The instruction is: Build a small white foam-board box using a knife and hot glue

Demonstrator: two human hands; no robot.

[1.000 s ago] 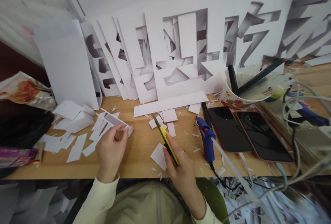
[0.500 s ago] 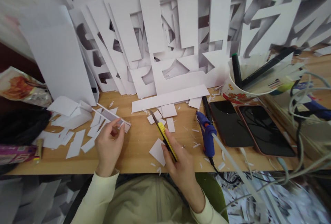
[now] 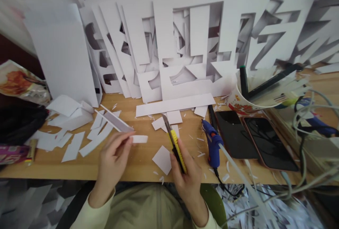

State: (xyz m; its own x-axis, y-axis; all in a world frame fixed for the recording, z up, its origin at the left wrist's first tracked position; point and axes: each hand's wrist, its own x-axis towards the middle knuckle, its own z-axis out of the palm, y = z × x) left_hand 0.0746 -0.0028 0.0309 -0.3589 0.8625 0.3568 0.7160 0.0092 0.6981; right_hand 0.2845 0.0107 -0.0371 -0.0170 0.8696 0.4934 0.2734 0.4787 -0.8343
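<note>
Between the thumb and fingers of my left hand [image 3: 115,158] is a small white strip of foam board [image 3: 140,139], its free end pointing right. Just beyond those fingertips lies a longer, channel-shaped white piece [image 3: 118,121]. My right hand [image 3: 186,174] is wrapped round a yellow and black utility knife [image 3: 177,148], blade out and pointing away from me. The blade tip is over small white offcuts [image 3: 173,116]. A square white piece [image 3: 162,160] lies on the wooden table [image 3: 143,165] between my hands.
Cut-out white boards [image 3: 182,77] stand along the back. On the right are a blue glue gun [image 3: 213,148], two phones [image 3: 235,133], a paper tub [image 3: 242,103] with markers, and tangled cables. White scraps [image 3: 74,146] and snack packets [image 3: 23,84] are at the left.
My left hand has drawn back slightly, and the small strip between its fingers now shows clearly. The knife has shifted a little right in my right hand. The camera view has tilted slightly.
</note>
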